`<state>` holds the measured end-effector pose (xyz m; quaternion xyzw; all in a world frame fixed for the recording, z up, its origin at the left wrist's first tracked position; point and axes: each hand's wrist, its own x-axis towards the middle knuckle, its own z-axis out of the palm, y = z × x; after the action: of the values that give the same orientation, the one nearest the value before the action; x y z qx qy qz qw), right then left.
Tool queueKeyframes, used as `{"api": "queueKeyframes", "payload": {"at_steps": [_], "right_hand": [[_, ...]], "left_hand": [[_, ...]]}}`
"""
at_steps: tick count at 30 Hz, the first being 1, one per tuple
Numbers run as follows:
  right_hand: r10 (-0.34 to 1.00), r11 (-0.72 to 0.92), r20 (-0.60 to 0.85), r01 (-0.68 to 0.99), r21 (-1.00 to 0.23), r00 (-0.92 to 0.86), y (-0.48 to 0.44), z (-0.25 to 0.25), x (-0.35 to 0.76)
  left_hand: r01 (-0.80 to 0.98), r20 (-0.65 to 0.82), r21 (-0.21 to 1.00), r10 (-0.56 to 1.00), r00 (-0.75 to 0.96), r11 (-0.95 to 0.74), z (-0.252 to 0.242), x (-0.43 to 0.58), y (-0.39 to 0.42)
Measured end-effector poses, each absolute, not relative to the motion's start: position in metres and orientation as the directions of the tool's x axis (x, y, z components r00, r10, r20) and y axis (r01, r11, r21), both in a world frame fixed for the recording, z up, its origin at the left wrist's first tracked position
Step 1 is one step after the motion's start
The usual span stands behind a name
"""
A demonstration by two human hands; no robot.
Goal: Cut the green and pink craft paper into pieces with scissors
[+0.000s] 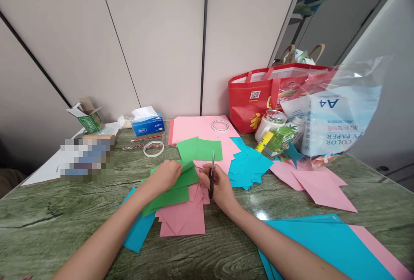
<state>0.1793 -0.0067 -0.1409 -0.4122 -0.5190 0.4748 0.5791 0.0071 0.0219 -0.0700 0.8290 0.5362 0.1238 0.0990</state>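
My left hand [168, 173] is closed on a piece of green paper [189, 176], gripping it near its upper edge. Scissors [211, 181] with black handles are in my right hand [221, 187], blades pointing up and away from me. The thumb and fingers of that hand are close to the right end of the green paper; whether they touch it I cannot tell. Below lie more green paper [166, 200], a fanned pile of pink paper pieces [184, 219] and a blue piece [139, 232]. Beyond my hands, two overlapping green pieces [207, 149] rest on pink paper.
Blue paper pieces [247, 165] and pink sheets [323, 189] lie to the right, larger blue sheets [310, 241] at front right. Behind stand a tissue box [148, 125], a red bag [246, 103], a yellow glue stick [264, 141] and a plastic paper package [336, 120]. A tape roll [153, 149] lies left.
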Motion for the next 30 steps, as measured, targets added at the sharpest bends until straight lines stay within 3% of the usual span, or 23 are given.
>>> {"api": "queueKeyframes", "payload": {"at_steps": [6,10,14,20,25,30], "right_hand": [[0.978,0.208,0.196,-0.208,-0.956,0.075,-0.006,-0.139,0.179],[0.972,0.222,0.188,-0.299,-0.928,0.138,-0.010,-0.127,0.179],[0.969,0.232,0.180,-0.378,-0.896,0.167,-0.014,-0.117,0.180],[0.977,0.126,0.049,-0.377,-0.918,0.206,-0.015,-0.116,0.182],[0.979,0.082,0.002,-0.385,-0.919,0.204,-0.015,-0.115,0.183],[0.971,0.087,-0.017,-0.419,-0.904,0.237,-0.013,-0.115,0.184]], "left_hand": [[0.880,0.405,0.377,0.906,0.124,-0.289,-0.042,0.014,0.012],[0.834,0.506,0.477,0.862,-0.002,-0.277,-0.031,0.016,0.004],[0.795,0.465,0.521,0.885,0.041,-0.310,-0.037,0.016,0.008],[0.806,0.320,0.508,0.936,0.150,-0.303,-0.051,0.019,0.014],[0.764,0.274,0.511,0.917,0.290,-0.394,-0.058,0.028,0.008],[0.788,0.313,0.497,0.922,0.228,-0.364,-0.064,0.031,0.003]]}}
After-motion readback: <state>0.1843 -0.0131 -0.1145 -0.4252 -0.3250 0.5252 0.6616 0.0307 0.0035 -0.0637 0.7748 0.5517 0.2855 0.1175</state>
